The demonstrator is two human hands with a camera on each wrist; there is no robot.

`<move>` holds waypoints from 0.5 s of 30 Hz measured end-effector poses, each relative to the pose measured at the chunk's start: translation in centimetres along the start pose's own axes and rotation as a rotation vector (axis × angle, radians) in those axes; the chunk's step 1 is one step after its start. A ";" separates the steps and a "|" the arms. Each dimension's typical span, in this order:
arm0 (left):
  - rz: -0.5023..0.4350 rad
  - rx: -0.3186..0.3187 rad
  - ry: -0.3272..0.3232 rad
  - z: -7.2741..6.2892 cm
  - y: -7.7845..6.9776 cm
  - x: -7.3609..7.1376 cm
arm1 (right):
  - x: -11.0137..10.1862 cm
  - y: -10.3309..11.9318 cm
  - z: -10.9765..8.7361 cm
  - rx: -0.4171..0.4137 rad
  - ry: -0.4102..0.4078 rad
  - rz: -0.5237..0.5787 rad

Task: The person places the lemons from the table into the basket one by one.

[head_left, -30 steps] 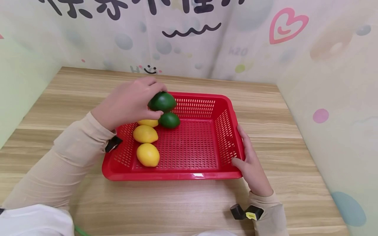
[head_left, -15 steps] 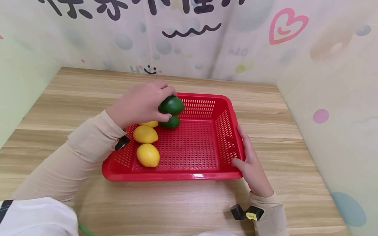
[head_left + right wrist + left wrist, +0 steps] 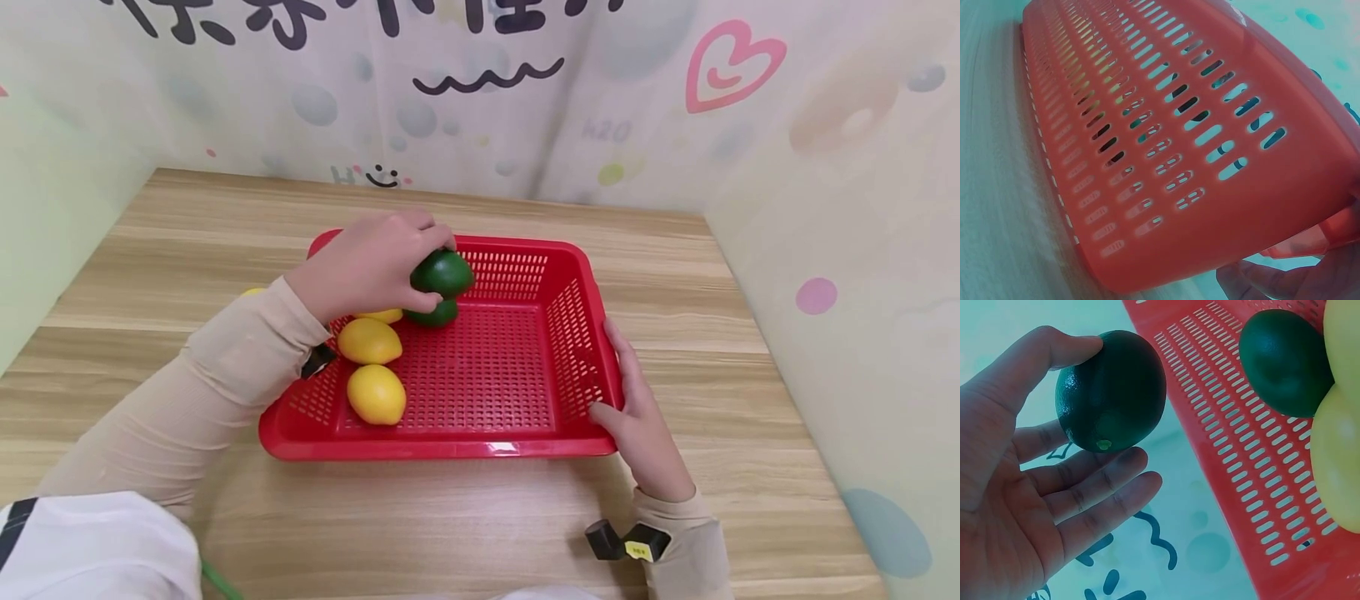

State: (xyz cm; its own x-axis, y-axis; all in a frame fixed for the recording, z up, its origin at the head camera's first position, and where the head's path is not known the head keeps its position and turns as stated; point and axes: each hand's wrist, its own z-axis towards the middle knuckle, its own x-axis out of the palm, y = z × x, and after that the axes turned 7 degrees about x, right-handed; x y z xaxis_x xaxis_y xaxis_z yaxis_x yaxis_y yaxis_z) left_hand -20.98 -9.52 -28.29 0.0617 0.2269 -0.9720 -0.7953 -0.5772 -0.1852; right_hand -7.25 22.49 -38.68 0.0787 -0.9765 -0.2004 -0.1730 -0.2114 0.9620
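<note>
My left hand [image 3: 375, 262] pinches a dark green lime [image 3: 444, 273] between thumb and fingers, over the back left part of a red plastic basket [image 3: 450, 448]. In the left wrist view the held lime [image 3: 1113, 394] shows a small pale stem end, thumb on one side and fingers spread on the other. A second lime [image 3: 437, 314] lies in the basket just below, partly covered by the held one. Beside it run yellow lemons [image 3: 370, 341] along the left side, the rearmost partly behind my hand. My right hand [image 3: 637, 425] grips the basket's right rim, thumb on the inside.
The basket stands on a wood-grain table [image 3: 487, 517] with printed walls behind and at both sides. A bit of something yellow [image 3: 253, 292] peeks out behind my left sleeve, outside the basket. A green cord [image 3: 220, 581] lies at the front left.
My left hand has moved right and slightly down with the lime, now covering more of the lime in the basket. A yellow patch has come into view behind the sleeve. The right hand stays put.
</note>
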 end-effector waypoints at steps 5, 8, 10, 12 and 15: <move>-0.002 -0.006 0.022 0.3 0.0 0.2 | 0.0 -0.1 0.0 -0.001 0.000 -0.003; 0.001 -0.004 0.033 0.4 -0.3 0.2 | 0.0 -0.1 0.1 -0.008 0.001 -0.005; 0.001 -0.002 0.041 0.5 -0.5 0.3 | 0.0 -0.1 0.1 -0.011 0.003 -0.004; -0.003 0.000 0.046 0.6 -0.6 0.3 | 0.0 -0.1 0.1 -0.012 0.004 0.000; 0.008 0.005 0.049 0.9 -0.6 0.4 | 0.0 -0.1 0.1 -0.012 0.004 0.005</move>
State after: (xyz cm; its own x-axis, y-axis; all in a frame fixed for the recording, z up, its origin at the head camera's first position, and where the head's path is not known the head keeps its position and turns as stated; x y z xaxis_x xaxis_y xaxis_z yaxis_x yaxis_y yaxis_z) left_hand -20.99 -8.39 -28.46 0.0850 0.1833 -0.9794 -0.7992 -0.5745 -0.1768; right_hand -7.35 22.55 -38.81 0.0822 -0.9775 -0.1944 -0.1614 -0.2056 0.9652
